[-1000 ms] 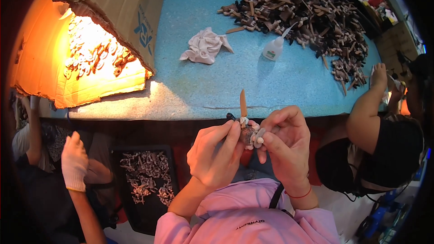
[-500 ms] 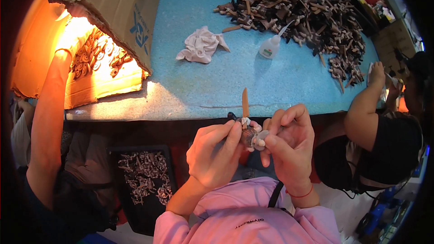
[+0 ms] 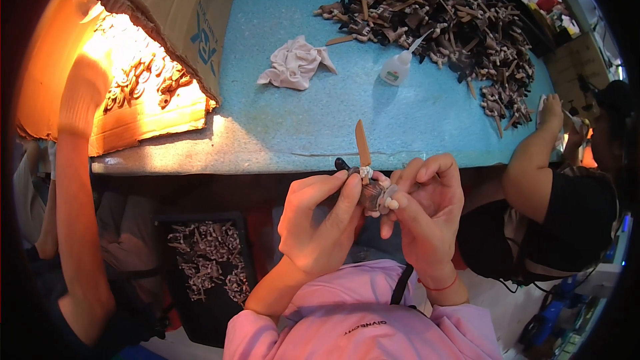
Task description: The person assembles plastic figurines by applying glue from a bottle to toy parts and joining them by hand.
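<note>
Over the near edge of the table, a small painted figurine [image 3: 371,196] is held between my two hands. It has a brown clothed body, black boots and a long brown blade [image 3: 362,143] pointing up toward the table. My left hand [image 3: 313,223] pinches its boot end between thumb and fingers. At the other end, my right hand [image 3: 432,217] grips a greyish, disc-like part and the pale end of the figurine with its thumb and fingertips. The fingers partly cover this part, so its exact kind is unclear.
A blue table [image 3: 267,130] bears a crumpled pale cloth [image 3: 295,63], a squeeze bottle [image 3: 396,69] and a heap of figurines [image 3: 440,27]. At left, a co-worker's arm [image 3: 79,187] reaches into a lit cardboard box [image 3: 150,132]. A black tray [image 3: 200,323] holds more figurines; another person [image 3: 560,220] sits right.
The figurine and its blade have tilted slightly between my fingers, while both hands keep their grip. The co-worker's hand at left has drawn back a little toward the box's front.
</note>
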Tool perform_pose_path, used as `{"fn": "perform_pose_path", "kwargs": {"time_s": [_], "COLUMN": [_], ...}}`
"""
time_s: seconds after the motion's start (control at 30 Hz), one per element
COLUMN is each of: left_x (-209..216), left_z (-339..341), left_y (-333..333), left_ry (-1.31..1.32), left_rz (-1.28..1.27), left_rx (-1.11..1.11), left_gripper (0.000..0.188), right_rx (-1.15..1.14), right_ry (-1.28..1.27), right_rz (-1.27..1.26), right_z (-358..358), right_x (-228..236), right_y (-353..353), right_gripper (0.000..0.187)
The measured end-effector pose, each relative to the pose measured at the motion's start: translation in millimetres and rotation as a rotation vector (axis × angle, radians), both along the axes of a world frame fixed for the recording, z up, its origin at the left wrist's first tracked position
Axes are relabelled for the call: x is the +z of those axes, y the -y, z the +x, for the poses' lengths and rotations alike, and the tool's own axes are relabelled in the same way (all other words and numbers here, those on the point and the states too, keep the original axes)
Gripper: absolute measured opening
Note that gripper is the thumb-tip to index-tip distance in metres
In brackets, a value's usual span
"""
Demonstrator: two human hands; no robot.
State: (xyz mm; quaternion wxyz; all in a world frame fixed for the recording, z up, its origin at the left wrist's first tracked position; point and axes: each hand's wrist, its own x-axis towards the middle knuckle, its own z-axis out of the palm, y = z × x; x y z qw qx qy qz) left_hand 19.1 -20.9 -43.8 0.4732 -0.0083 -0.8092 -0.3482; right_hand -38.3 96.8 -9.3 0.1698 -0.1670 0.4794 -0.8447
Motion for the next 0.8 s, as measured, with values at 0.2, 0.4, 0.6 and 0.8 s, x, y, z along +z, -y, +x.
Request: {"fn": "perform_pose_path", "kwargs": {"time_s": [0.2, 0.4, 0.6, 0.8], "left_x": [0.0, 6.9, 4.0, -1.5], "left_z": [1.6, 0.0, 0.8, 3.8], "left_y": [-1.9, -4.1, -6.0, -0.1], "left_ry": [0.080, 0.146, 0.204, 0.222], "left_rz": [0.369, 0.555, 0.812, 1.223], "left_rx": [-0.142, -0.225, -0.361, -0.684], "left_gripper": [0.031, 0.032, 0.034, 0.031], "right_rx": [-0.029, -0.023, -0.026, -0.061], "right_ry": [-0.034, -0.003, -0.004, -0.032], "right_rz": [-0.009, 0.062, 0.065, 0.078], "right_z": [1.0, 2.4, 5.0, 8.9], "right_x": [-1.6, -2.2, -0.4, 2.3], "right_y": [4.1, -1.5, -3.0, -4.2], "right_gripper": [0.028, 0.027, 0.030, 0.022]}}
